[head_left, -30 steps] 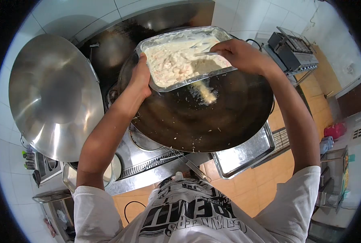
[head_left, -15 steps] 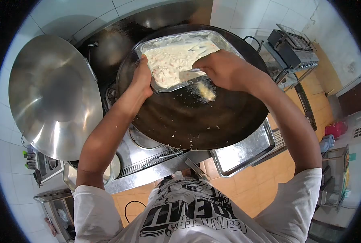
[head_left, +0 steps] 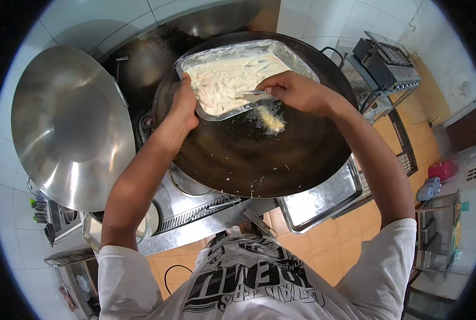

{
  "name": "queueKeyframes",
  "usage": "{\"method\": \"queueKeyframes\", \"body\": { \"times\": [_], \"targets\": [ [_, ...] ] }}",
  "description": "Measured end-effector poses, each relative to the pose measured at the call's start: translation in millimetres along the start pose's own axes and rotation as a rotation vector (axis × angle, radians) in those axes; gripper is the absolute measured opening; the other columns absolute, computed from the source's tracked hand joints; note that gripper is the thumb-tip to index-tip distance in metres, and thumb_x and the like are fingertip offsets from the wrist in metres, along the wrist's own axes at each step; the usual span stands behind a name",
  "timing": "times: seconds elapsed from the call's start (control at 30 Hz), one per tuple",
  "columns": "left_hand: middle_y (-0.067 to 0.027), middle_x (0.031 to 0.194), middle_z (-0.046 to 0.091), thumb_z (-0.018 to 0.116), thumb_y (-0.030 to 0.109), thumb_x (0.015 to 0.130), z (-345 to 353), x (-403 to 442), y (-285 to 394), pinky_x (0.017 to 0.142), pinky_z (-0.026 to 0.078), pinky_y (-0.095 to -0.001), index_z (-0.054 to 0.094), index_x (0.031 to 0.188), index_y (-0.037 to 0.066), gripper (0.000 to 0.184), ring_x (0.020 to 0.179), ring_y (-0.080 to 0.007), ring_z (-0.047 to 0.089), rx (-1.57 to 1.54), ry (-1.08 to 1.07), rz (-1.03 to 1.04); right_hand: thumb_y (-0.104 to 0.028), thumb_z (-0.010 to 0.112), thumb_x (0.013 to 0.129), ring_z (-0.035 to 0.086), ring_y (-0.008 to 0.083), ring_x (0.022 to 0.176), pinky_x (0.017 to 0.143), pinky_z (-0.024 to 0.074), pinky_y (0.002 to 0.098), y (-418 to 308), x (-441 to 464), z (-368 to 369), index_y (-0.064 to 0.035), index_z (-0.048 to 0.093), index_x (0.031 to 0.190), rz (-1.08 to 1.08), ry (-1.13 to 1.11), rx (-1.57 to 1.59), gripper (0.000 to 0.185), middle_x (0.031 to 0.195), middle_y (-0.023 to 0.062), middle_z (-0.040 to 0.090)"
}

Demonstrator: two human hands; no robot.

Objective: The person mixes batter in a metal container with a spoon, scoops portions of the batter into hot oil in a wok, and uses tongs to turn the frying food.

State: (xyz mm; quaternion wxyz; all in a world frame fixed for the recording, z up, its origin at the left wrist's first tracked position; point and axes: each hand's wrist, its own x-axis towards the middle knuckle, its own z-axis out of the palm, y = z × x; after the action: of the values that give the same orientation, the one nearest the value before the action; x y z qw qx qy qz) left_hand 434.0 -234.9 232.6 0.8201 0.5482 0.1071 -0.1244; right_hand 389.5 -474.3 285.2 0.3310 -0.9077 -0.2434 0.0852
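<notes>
My left hand (head_left: pixel 184 103) grips the left end of a clear rectangular container (head_left: pixel 296 63), which is tilted over a large dark wok (head_left: pixel 248 165). Pale, creamy batter with orange and green bits (head_left: pixel 216 80) lies in the container. Pinched in my right hand (head_left: pixel 288 92) is a metal spoon (head_left: pixel 251 93), its tip in the batter near the container's front edge. Just below that edge, one yellowish piece (head_left: pixel 272 122) bubbles in oil in the wok. Small crumbs dot the wok's near side.
A big steel wok (head_left: pixel 75 128) stands at the left. Below the dark wok are a metal tray (head_left: pixel 320 200), a long-handled strainer (head_left: pixel 256 220) and the steel counter (head_left: pixel 179 234). A black oven (head_left: pixel 387 66) is at the upper right; a bowl (head_left: pixel 151 220) sits lower left.
My right hand has moved down from the container's right part and then slightly back, with the spoon now at the front edge. The container shifted slightly; the frying piece stays close by.
</notes>
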Motion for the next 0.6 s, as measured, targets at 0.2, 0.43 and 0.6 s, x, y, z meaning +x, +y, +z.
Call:
{"method": "queueKeyframes", "body": {
  "times": [0.2, 0.43, 0.6],
  "targets": [
    [-0.0131, 0.131, 0.046, 0.023, 0.042, 0.098, 4.7, -3.6, 2.3, 0.097, 0.041, -0.0387, 0.036, 0.133, 0.002, 0.055, 0.116, -0.0258, 0.049, -0.018, -0.019, 0.018, -0.013, 0.046, 0.087, 0.057, 0.0195, 0.082, 0.073, 0.0440, 0.0314, -13.1, 0.8, 5.2, -0.0036, 0.061, 0.109, -0.007, -0.033, -0.098, 0.028, 0.094, 0.0103, 0.064],
    [-0.0139, 0.131, 0.046, 0.023, 0.043, 0.097, 1.1, 6.3, -2.6, 0.096, 0.041, -0.0397, 0.035, 0.132, 0.002, 0.055, 0.116, -0.0263, 0.049, -0.002, -0.026, 0.008, -0.019, 0.045, 0.092, 0.032, 0.0020, 0.061, 0.050, 0.0283, 0.0181, 2.4, -0.4, 6.7, -0.0084, 0.059, 0.115, 0.319, -0.218, 0.569, 0.028, 0.080, -0.0075, 0.052],
    [-0.0148, 0.132, 0.044, 0.023, 0.044, 0.097, 4.1, 2.1, -1.4, 0.097, 0.041, -0.0411, 0.035, 0.133, 0.003, 0.055, 0.117, -0.0276, 0.048, -0.022, -0.017, -0.013, -0.020, 0.046, 0.093, 0.034, 0.0032, 0.061, 0.051, 0.0298, 0.0191, -4.0, -0.8, 2.3, -0.0065, 0.058, 0.115, 0.224, -0.043, 0.408, 0.029, 0.081, -0.0058, 0.054]
  ]
}}
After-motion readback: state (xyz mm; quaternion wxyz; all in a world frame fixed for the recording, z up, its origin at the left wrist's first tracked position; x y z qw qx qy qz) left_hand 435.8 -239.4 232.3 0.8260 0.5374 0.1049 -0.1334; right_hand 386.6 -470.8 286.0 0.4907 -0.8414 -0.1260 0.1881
